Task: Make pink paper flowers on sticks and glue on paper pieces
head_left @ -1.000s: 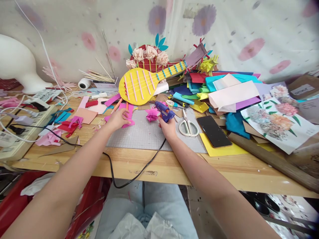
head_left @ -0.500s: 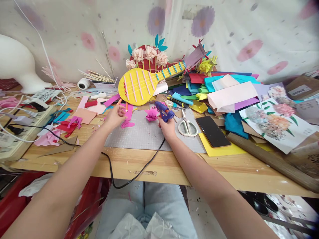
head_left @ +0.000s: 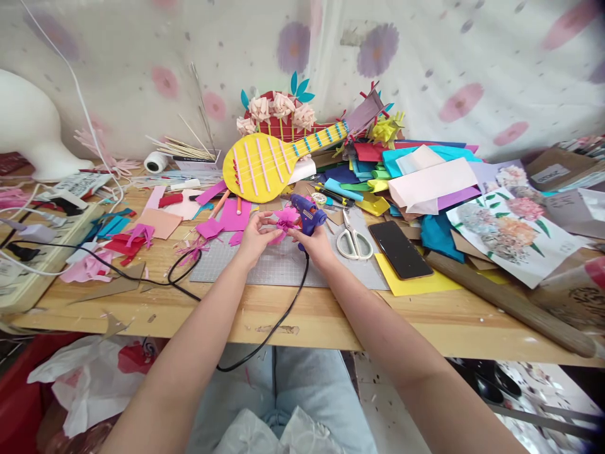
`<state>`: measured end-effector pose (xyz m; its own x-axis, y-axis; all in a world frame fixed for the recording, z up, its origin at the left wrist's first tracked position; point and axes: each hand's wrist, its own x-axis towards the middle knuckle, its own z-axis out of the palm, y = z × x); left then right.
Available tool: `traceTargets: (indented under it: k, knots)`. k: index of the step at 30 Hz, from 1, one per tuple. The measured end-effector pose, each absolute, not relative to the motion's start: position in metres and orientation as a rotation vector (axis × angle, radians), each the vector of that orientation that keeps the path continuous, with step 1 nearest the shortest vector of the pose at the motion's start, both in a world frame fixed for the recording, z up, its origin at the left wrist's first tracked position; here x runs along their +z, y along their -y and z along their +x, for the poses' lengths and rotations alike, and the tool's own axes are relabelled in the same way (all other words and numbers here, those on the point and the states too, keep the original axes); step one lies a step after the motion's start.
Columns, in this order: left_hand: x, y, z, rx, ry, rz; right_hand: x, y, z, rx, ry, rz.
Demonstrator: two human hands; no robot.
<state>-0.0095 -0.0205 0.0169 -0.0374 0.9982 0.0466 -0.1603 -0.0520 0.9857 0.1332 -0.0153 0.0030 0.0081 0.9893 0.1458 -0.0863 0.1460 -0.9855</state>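
Observation:
Above the grey cutting mat (head_left: 278, 272), my right hand (head_left: 316, 242) grips a blue glue gun (head_left: 307, 213) by its handle, and a black cord trails from it. My left hand (head_left: 259, 237) is closed at the left side of a magenta paper flower (head_left: 289, 215), its fingers pinching the edge. The tips of my right thumb and fingers also come close to the flower; whether they touch it I cannot tell. Magenta paper pieces (head_left: 235, 214) lie left of the hands. White-handled scissors (head_left: 354, 244) rest on the mat to the right.
Behind the mat leans a yellow paper-covered lute (head_left: 258, 165). A phone (head_left: 399, 249) lies on yellow paper, with a wooden stick (head_left: 510, 306) beyond it. Coloured sheets (head_left: 432, 180) pile up at the back right. On the left are a power strip (head_left: 70, 252) and paper scraps.
My left hand has moved right, from the magenta scraps to the flower. The flower is now between my hands. The glue gun stays in my right hand, and its cord has shifted.

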Motion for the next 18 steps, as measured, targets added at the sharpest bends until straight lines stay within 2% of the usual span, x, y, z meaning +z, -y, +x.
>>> traceTargets:
  k: [6,11,18]
  knots:
    - [0.011,0.023,-0.011,1.320,-1.079,1.073,-0.001,0.015,0.124,1.164,1.282,-1.054]
    - [0.008,0.024,-0.009,1.324,-1.056,1.044,-0.006,0.012,0.124,1.045,1.273,-1.057]
    - [0.003,0.026,-0.003,1.175,-1.100,1.024,-0.006,0.012,0.124,0.987,1.212,-1.096]
